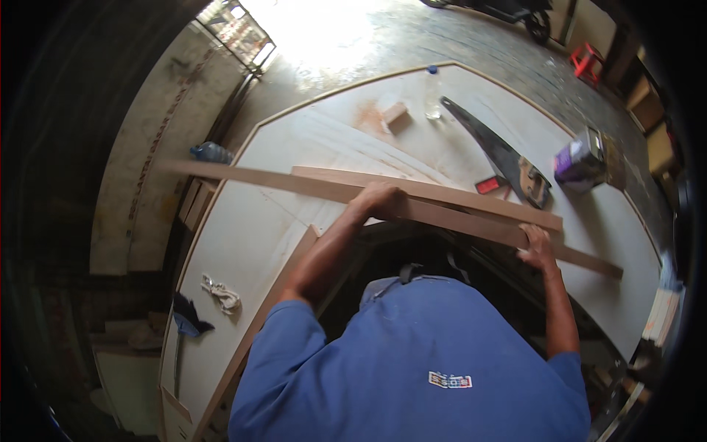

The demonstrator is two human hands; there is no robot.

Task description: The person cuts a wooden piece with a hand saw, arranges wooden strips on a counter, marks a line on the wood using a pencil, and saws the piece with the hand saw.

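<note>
My left hand is closed over a long, narrow wooden board near its middle. Farther right, my right hand grips the same board, its fingers over the upper edge. The board slants across the white worktable, and its blurred left end juts past the table's left edge. Just behind it, a second wooden board lies nearly parallel. A handsaw with a brown handle rests beyond the boards, beside a small red and black item.
A clear bottle with blue cap, a wood block by sawdust and a purple-silver tin stand toward the back. White cloth and a dark blue item lie at left. Beyond are a red stool and a motorbike.
</note>
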